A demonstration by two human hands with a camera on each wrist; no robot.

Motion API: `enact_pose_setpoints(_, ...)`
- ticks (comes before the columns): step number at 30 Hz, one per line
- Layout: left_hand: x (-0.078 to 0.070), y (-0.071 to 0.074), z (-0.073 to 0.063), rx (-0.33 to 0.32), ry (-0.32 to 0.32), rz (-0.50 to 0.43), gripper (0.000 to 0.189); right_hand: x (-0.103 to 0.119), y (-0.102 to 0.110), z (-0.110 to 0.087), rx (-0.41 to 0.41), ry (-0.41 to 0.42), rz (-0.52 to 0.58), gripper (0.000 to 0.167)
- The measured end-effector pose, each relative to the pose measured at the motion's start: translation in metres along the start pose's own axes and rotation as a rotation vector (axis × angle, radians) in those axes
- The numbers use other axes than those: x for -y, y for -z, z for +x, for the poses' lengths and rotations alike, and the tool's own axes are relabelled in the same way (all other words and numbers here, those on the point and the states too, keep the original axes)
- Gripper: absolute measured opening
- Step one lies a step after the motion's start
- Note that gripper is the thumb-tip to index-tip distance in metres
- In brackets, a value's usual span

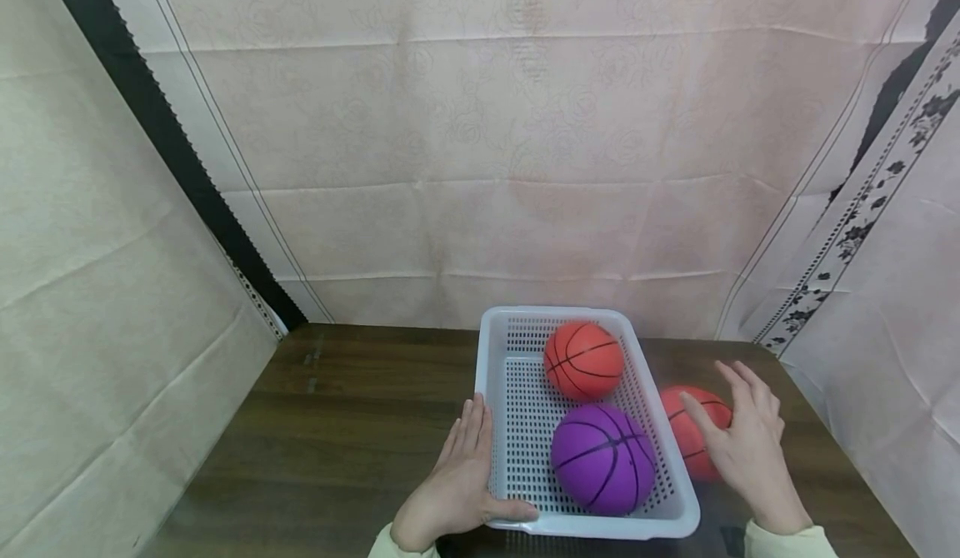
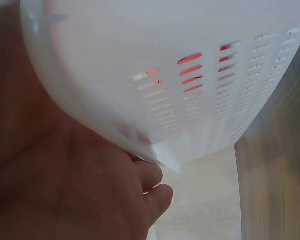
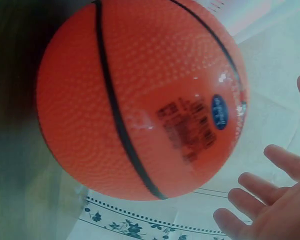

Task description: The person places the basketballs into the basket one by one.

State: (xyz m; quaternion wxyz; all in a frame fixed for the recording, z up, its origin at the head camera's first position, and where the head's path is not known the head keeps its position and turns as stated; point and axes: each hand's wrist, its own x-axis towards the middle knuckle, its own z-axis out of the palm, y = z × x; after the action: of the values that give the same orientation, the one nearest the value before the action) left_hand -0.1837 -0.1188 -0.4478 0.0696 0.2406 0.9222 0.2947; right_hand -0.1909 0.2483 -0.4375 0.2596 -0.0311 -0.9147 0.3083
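A white plastic basket (image 1: 585,527) with slotted walls holds an orange-red toy basketball (image 1: 584,361) towards the back and a larger purple one (image 1: 603,460) in front. My left hand (image 1: 459,481) holds the basket's front left corner, its thumb over the front rim and fingers along the left side. In the left wrist view, the fingertips (image 2: 159,200) show beside the rim. Another orange-red basketball (image 3: 140,105) lies on the table right of the basket, partly hidden. Above its right side, my right hand (image 1: 750,441) has fingers spread; the right wrist view shows them apart from the ball.
The dark wood-grain table (image 1: 337,441) stretches left of the basket. Pale cloth (image 1: 525,166) hangs behind the table, with more cloth at both sides. A floral strip (image 1: 862,216) runs along the right cloth.
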Motion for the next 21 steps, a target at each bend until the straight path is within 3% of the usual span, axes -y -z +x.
enact_pose_setpoints(21,0.0,0.0,0.0,0.001,0.01,-0.012,0.136,-0.013,-0.009,-0.002,0.078,-0.086,-0.062,0.087)
